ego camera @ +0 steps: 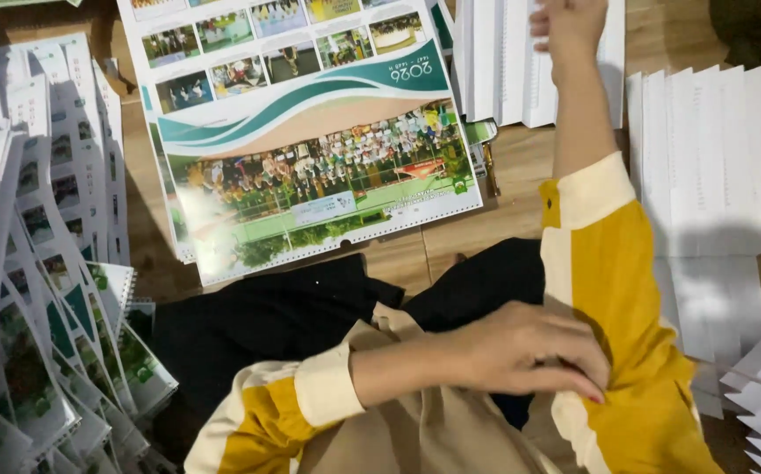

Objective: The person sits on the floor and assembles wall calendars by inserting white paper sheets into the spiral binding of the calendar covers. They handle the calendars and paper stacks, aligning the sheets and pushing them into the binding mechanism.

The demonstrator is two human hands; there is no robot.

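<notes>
- The left hand lies nearest the camera, reaching across the body with fingers loosely curled, their tips resting on the yellow sleeve of the other arm; it holds nothing.
- Under both arms sits the lap, covered in beige cloth and black cloth.
- To the left, a fanned heap of spiral-bound calendars runs down the wooden floor.
- Just beyond the lap lies a stack of printed calendar sheets, green and white with rows of small photographs, its punched edge towards the person.
- To the right lie overlapping white paper sheets, with more white stacks at the lower right corner.
- Farthest away, the right hand stretches up to a pile of upright white sheets at the top edge. Its fingers are bent against the pile, but whether they pinch a sheet I cannot tell.
</notes>
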